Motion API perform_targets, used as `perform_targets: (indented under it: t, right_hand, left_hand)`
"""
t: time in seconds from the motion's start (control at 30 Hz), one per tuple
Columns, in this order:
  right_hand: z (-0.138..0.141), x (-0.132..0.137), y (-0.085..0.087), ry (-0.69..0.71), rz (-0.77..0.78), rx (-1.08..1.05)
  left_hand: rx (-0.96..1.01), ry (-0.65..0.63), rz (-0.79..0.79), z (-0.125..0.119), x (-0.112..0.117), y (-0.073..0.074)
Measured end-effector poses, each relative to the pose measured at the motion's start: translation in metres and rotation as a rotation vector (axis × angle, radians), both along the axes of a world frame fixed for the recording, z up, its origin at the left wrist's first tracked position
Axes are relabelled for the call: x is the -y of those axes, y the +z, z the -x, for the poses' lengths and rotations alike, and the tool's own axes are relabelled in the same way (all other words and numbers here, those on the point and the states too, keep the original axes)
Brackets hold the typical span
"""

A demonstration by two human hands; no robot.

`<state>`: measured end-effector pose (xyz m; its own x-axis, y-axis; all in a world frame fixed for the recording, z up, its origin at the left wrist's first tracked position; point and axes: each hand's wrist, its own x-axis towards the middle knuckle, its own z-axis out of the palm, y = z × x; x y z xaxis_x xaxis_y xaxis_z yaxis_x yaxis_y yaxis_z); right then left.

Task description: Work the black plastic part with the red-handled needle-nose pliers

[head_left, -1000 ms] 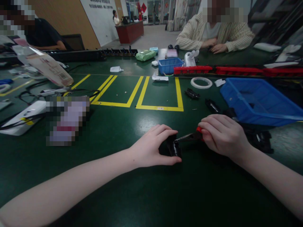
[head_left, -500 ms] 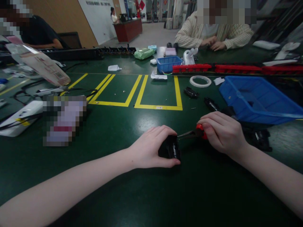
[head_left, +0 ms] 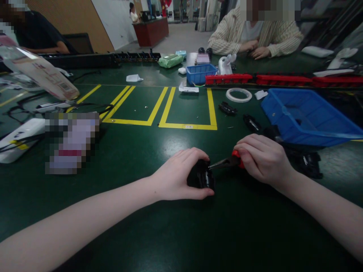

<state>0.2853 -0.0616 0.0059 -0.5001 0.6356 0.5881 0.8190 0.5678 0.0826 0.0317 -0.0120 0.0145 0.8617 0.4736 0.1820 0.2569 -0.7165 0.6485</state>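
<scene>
My left hand is curled around a small black part that rests on the green table, thumb below and fingers over its top. My right hand is closed on red-handled pliers. Their dark jaws point left and their tip touches the top right of the black part.
A large blue bin lies just right of my right hand, with black parts beside it and two more behind. A tape ring, small blue bin and red rails sit farther back. People sit across the table.
The pliers' tip has shifted slightly up and left onto the black part. My left hand has turned the part a little. The view has tilted down a bit.
</scene>
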Motion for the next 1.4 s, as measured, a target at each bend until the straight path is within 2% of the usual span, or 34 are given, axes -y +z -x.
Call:
perform_targets:
  t: [0.27,0.5,0.77,1.07,1.4]
  right_hand:
    - [0.0029,0.0020,0.0025,-0.021,-0.008,0.039]
    - [0.0029,0.0005,0.0014,-0.017,0.007,0.035]
    - [0.0032,0.0011,0.0007,0.001,-0.003,0.054]
    - [-0.0025,-0.0031,-0.0002,0.017,-0.003,0.055]
    - [0.0061,0.0028,0.0001,0.049,-0.029,0.061]
  left_hand:
    - [-0.031,-0.014,0.038,0.0005,-0.0003,0.0012]
    - [-0.021,-0.056,-0.014,0.0010,-0.0002,-0.0033]
    - [-0.018,-0.090,-0.003,0.0013,-0.0004,-0.0072]
    - [-0.009,-0.101,-0.036,0.0017,-0.0015,-0.0075]
    - [0.001,-0.141,-0.048,0.0023,0.0000,-0.0072]
